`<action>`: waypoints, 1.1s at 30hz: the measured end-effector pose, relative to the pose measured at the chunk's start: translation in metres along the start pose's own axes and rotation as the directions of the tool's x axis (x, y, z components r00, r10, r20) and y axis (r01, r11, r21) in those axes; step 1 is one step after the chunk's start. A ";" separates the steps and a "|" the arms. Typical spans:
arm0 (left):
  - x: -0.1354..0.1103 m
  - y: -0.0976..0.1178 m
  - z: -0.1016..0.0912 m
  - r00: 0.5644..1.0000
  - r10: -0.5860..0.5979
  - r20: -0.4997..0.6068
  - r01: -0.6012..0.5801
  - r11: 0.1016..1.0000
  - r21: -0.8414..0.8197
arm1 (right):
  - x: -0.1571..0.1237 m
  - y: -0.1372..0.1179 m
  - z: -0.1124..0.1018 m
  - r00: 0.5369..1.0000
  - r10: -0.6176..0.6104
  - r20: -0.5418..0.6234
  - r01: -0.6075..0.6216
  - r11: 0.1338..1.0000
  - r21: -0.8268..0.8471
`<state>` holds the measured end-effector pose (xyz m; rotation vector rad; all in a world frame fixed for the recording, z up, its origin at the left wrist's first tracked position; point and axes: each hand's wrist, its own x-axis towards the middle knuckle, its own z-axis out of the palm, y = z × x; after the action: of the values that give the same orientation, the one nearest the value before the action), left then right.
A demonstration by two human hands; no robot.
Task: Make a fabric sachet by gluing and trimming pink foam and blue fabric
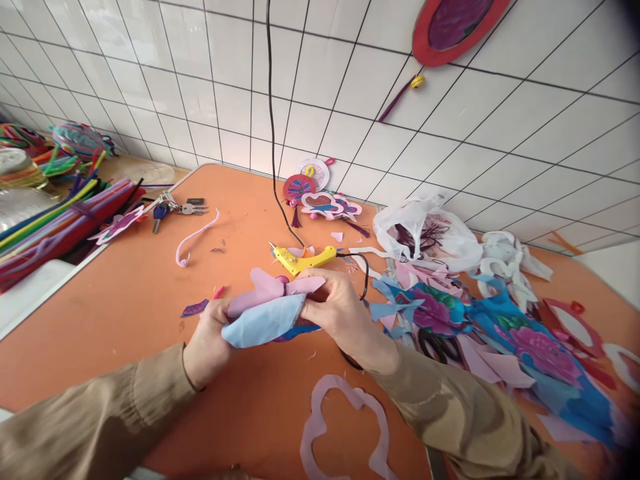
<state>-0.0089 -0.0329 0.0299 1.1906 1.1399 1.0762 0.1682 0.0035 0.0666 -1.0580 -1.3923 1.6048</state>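
Observation:
Between both hands is a piece of layered fabric (265,320), light blue on the near side and pink behind. My left hand (213,340) grips its left end, the fingertips hidden behind the cloth. At the right end, my right hand (340,313) pinches the cloth between thumb and fingers. A dark blue bit shows beneath it, and a small dark pink round thing shows at its top. Just beyond the hands lies a yellow glue gun (305,260), its nozzle toward the left. A pink scalloped frame cutout (313,427) lies flat on the orange table nearer to me.
Fabric scraps with flower prints (540,347) and black-handled scissors (440,347) lie at the right. Behind them stands a white plastic bag (430,233). Keys (187,207), a pink pipe cleaner (193,237) and finished ornaments (325,205) lie farther back. A black cord (271,120) hangs down the tiled wall.

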 end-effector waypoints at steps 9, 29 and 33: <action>0.000 -0.003 -0.001 0.997 0.065 0.050 -0.070 0.992 0.104 | -0.003 0.001 0.002 0.995 0.100 0.018 -0.102 0.987 0.122; 0.001 0.000 -0.001 0.982 -0.065 0.177 0.059 0.998 0.038 | 0.004 0.002 -0.009 0.994 -0.110 -0.022 0.103 0.974 -0.201; 0.002 -0.006 -0.004 0.988 -0.080 0.135 0.083 0.996 -0.014 | 0.006 0.004 -0.010 0.991 -0.131 -0.033 0.120 0.967 -0.225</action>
<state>-0.0126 -0.0307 0.0237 1.1730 1.0626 0.9293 0.1754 0.0120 0.0611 -1.1049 -1.6011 1.3471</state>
